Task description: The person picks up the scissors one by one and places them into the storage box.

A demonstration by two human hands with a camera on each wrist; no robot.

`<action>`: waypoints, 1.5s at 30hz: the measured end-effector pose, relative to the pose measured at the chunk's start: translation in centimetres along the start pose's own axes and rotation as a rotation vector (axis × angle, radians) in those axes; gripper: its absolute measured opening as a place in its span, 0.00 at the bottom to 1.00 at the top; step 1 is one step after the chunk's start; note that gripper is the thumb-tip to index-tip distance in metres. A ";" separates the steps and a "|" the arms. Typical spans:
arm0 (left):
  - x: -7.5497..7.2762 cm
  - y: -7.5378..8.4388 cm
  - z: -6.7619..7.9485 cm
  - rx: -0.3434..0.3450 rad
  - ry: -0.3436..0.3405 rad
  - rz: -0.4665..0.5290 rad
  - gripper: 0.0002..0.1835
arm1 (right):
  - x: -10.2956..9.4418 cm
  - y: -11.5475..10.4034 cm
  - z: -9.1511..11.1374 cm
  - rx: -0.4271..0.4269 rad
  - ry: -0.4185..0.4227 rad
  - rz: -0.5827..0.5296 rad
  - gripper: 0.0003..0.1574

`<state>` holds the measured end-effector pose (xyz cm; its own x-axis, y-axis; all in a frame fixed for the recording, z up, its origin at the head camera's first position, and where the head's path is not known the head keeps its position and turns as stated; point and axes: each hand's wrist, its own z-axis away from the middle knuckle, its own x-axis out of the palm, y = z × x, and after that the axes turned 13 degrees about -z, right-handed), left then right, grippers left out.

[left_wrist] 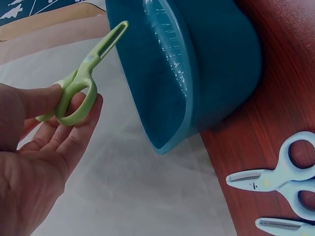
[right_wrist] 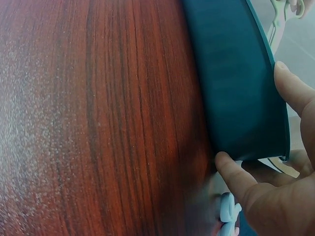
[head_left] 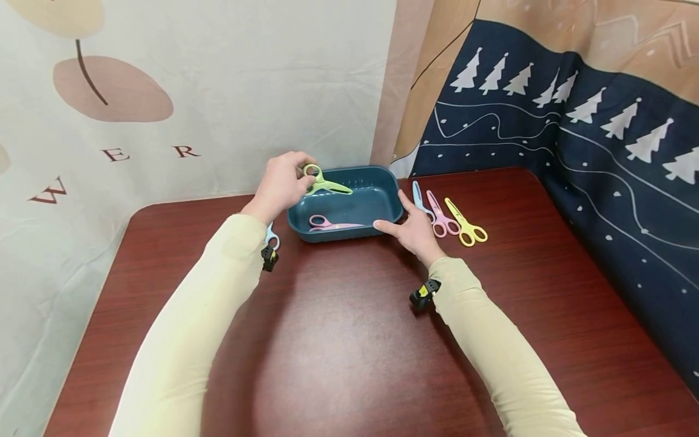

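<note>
Here's your left hand [head_left: 283, 183], fingers pinching the green scissors [head_left: 329, 186] by the handles, blades pointing right over the tub [head_left: 344, 235]. And your right hand [head_left: 416, 233] grips that tub's near right corner, thumb on the near side, bracing it, I'd judge. Inside, some pink scissors [head_left: 329, 226] lie along the near wall. Right of the tub, on the tabletop [head_left: 349, 340], a row: blue scissors [head_left: 417, 194], another pink pair [head_left: 434, 207], yellow scissors [head_left: 459, 216]. Off left, two light blue pairs [left_wrist: 266, 181]. The step looks like passing the green pair over the rim; in or out, I can't tell. Next move calls for keeping that pinch firm, blades clear of the walls, tub steady.
</note>
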<state>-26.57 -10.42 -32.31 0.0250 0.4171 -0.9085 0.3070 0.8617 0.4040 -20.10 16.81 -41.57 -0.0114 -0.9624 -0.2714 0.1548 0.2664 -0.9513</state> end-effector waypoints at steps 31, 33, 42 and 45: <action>2.3 0.1 -2.4 0.020 -0.237 0.019 0.16 | -0.2 0.2 -0.1 0.003 -0.012 -0.003 0.63; 2.6 0.0 -2.5 0.009 -0.255 0.023 0.17 | -0.2 0.2 -0.1 0.006 -0.012 -0.006 0.63; 3.2 -0.1 -3.1 -0.006 -0.326 0.010 0.17 | -0.3 0.1 -0.1 0.018 -0.017 0.006 0.63; 3.3 -0.2 -3.2 -0.006 -0.336 -0.022 0.17 | -0.3 0.1 0.0 0.017 -0.018 0.000 0.63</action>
<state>-29.62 -8.27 -35.07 0.3313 0.2809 -0.9007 0.3054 0.8713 0.3841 -20.10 17.08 -41.57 0.0062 -0.9633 -0.2685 0.1720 0.2655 -0.9487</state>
